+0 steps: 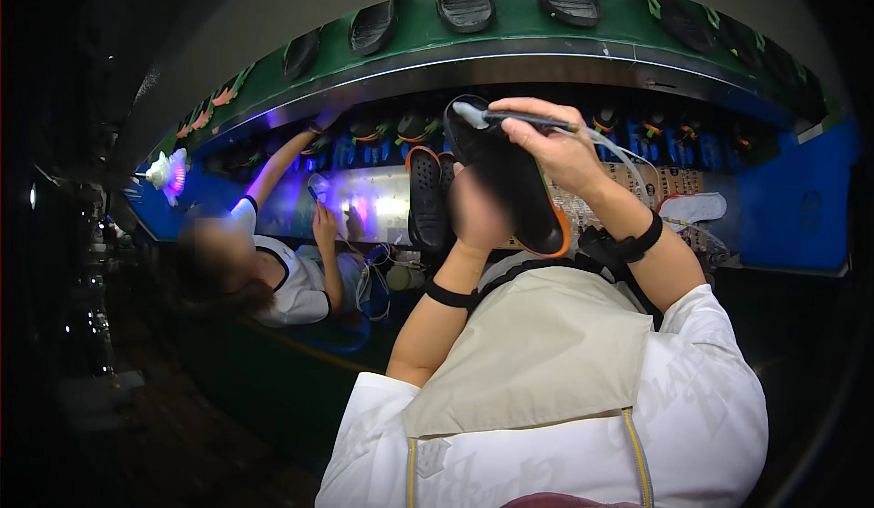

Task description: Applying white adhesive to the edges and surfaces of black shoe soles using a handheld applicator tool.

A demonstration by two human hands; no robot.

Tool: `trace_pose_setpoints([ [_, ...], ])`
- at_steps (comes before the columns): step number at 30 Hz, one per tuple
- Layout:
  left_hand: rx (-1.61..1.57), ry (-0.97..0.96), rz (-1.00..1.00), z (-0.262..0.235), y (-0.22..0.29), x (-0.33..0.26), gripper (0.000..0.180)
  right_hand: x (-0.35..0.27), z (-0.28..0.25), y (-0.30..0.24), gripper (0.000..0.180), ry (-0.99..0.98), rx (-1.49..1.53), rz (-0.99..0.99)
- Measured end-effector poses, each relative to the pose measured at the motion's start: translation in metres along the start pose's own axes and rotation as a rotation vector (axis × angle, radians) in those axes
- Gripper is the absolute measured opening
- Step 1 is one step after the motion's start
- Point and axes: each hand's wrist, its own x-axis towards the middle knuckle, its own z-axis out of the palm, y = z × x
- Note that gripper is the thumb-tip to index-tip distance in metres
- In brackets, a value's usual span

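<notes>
My left hand [478, 212] is closed around a black shoe [519, 189] with an orange edge at its near end, holding it tilted above the bench. In my right hand [557, 148] is a brush [528, 120] with a dark handle, and a thin clear tube trails from it. Its pale bristles rest against or just over the far end of the shoe; contact cannot be told for certain. Just left of my left hand, another black shoe [425, 197] with small holes and an orange rim lies on the bench. The held shoe partly covers a further black piece beside it.
A green belt [410, 30] carries several black soles along the far side. Beneath it, a dark shelf holds several shoes. A co-worker [296, 276] at left reaches toward that shelf. A white sole-shaped piece [692, 208] lies at right near a blue panel [801, 203].
</notes>
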Motion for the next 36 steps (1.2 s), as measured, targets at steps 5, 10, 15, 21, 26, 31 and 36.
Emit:
trace_pose_setpoints([
  [5,-0.070,-0.129,-0.003,-0.012,0.005,0.001,0.074,0.004,-0.018,0.002,0.030,-0.406,-0.084,-0.027],
  [10,-0.052,-0.012,-0.047,-0.009,0.005,0.002,0.078,0.005,-0.020,0.005,0.031,-0.199,-0.149,-0.106],
  [15,-0.185,0.011,-0.028,-0.013,0.018,0.005,0.077,0.002,-0.021,0.000,0.028,-0.461,-0.215,-0.082],
  [21,-0.129,0.080,0.085,-0.015,0.034,0.015,0.069,-0.005,-0.017,-0.007,0.028,-0.570,-0.485,-0.385],
  [26,-0.272,-0.172,0.124,-0.010,0.051,0.023,0.076,-0.016,-0.010,-0.011,0.026,-0.365,-0.462,-0.278],
  [31,-0.375,-0.168,0.059,-0.006,0.067,0.030,0.096,-0.024,-0.004,-0.014,0.032,-0.591,-0.396,-0.365],
  [36,-0.323,-0.105,0.145,0.000,0.085,0.038,0.104,-0.025,-0.003,-0.015,0.035,-0.488,-0.642,-0.604],
])
